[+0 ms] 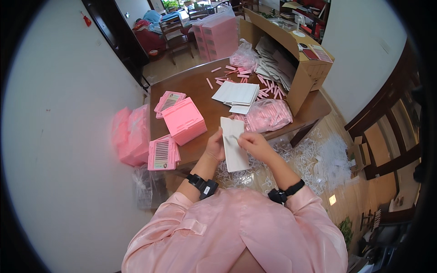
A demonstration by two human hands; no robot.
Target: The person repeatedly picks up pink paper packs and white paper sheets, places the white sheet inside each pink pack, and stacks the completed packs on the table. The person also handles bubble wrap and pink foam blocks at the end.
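Observation:
My left hand (215, 146) grips a flat, long white card or folded sheet (235, 154) by its left edge, held in front of my chest just off the table's near edge. My right hand (255, 145) is closed in a pinch over the card's right side. By its fingertips a small greyish streak shows on the card; whatever those fingers pinch is too small to make out. Beyond the card lies a stack of similar white sheets (236, 93). A clear bag of pink tubes (268, 116) sits close past my right hand.
Pink cases (184, 120) and lash trays (162, 154) stand at the table's left. Loose pink tubes (218, 69) lie scattered toward the back. An open cardboard box (314, 75) of white sheets stands at the right. Shredded white filler (314, 159) covers the floor.

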